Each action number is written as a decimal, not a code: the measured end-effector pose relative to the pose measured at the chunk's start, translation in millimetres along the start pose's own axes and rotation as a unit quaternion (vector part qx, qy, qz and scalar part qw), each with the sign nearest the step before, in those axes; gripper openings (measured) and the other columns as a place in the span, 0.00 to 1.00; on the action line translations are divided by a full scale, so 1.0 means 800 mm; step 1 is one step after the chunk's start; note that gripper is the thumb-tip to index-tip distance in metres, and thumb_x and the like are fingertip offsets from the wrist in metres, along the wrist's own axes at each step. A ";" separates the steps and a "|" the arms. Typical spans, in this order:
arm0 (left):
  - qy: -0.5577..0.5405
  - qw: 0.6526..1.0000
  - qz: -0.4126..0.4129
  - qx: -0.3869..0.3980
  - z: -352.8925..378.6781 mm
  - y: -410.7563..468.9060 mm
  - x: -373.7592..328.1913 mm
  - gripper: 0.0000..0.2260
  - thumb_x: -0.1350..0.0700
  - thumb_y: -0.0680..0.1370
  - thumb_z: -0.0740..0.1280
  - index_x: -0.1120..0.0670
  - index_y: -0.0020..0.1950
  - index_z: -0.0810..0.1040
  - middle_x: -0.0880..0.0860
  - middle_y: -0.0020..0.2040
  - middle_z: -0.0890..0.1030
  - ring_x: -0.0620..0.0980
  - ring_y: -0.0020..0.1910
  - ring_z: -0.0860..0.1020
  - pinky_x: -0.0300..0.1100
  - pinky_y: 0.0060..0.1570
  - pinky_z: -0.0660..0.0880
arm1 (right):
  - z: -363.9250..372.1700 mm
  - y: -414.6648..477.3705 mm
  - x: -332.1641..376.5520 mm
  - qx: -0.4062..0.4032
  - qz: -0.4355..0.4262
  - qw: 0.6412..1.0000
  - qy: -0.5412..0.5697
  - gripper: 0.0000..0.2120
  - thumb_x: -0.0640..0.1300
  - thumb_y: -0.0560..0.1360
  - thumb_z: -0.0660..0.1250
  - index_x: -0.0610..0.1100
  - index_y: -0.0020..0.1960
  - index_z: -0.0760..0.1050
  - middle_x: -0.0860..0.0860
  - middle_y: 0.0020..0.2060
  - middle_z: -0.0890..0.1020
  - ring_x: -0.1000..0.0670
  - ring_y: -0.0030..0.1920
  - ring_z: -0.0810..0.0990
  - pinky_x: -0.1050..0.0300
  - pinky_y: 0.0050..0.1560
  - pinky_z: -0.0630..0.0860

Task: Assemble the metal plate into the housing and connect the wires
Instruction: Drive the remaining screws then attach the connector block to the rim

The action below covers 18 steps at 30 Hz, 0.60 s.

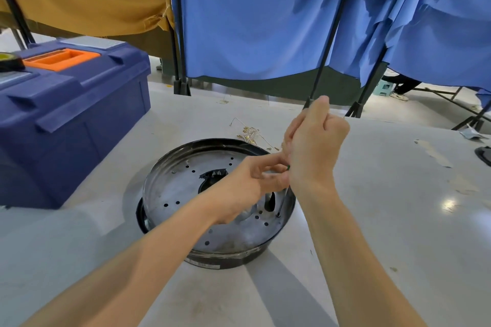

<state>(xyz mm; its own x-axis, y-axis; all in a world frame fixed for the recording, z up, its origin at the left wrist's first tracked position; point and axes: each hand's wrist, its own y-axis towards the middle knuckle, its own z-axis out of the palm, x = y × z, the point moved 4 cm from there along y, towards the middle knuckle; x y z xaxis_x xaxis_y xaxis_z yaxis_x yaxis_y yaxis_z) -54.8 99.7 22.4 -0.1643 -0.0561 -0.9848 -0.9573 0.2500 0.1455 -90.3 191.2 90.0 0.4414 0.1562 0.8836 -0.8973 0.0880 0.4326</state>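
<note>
Metal plate [186, 188] sits inside the housing [228, 260] on the surface [385, 220]. Right hand [316, 146] grips a screwdriver [283, 200], tip at a rim hole; left hand [247, 188] pinches the shaft. Fastening step; next, keep the tip seated and vertical.

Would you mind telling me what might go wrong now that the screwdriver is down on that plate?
The screwdriver stands tilted with its tip at a hole near the metal plate's right edge; it could slip off and scratch the plate. The left hand's fingers pinch close to the shaft, so a slip might jab them. The loose wires with terminals lie behind the black housing, near the right hand, and could be swept away.
</note>
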 end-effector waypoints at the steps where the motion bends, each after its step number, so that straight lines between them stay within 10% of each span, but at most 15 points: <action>1: -0.001 1.000 0.003 0.006 0.002 0.000 -0.001 0.12 0.55 0.80 0.65 0.50 0.63 0.78 0.58 0.60 0.80 0.53 0.60 0.79 0.51 0.66 0.71 | -0.001 -0.005 0.000 -0.034 -0.019 0.999 -0.019 0.35 0.45 0.83 0.50 0.46 0.17 0.66 0.52 0.14 0.67 0.52 0.16 0.66 0.63 0.22 0.64; 4: 0.006 1.000 -0.022 -0.003 0.001 0.001 0.003 0.12 0.55 0.82 0.63 0.50 0.64 0.78 0.55 0.60 0.81 0.50 0.62 0.78 0.54 0.69 0.67 | -0.002 0.005 -0.006 0.067 0.077 0.993 0.061 0.32 0.46 0.82 0.53 0.46 0.18 0.68 0.49 0.15 0.68 0.50 0.17 0.64 0.62 0.22 0.63; 9: 0.021 0.998 -0.053 0.008 0.003 0.000 0.003 0.10 0.52 0.82 0.61 0.44 0.60 0.79 0.42 0.58 0.82 0.38 0.63 0.75 0.46 0.71 0.62 | 0.001 0.018 -0.001 0.404 0.229 0.871 0.159 0.32 0.49 0.82 0.54 0.41 0.20 0.65 0.47 0.14 0.64 0.50 0.14 0.60 0.65 0.18 0.59; 18: 0.009 0.999 -0.031 0.015 0.009 0.000 0.000 0.12 0.56 0.80 0.64 0.48 0.62 0.79 0.48 0.57 0.83 0.43 0.59 0.79 0.43 0.64 0.72 | -0.010 -0.009 -0.002 -0.062 -0.011 0.998 0.010 0.34 0.45 0.83 0.49 0.47 0.17 0.66 0.53 0.15 0.67 0.52 0.17 0.65 0.63 0.22 0.63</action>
<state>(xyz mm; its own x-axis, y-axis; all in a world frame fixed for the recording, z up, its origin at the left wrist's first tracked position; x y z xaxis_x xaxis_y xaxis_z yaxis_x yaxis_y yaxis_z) -53.2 106.8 21.8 -0.1095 -0.0892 -0.9900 -0.9581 0.2745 0.0813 -84.3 198.3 84.1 0.4622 0.1719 0.8700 -0.8797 0.2129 0.4253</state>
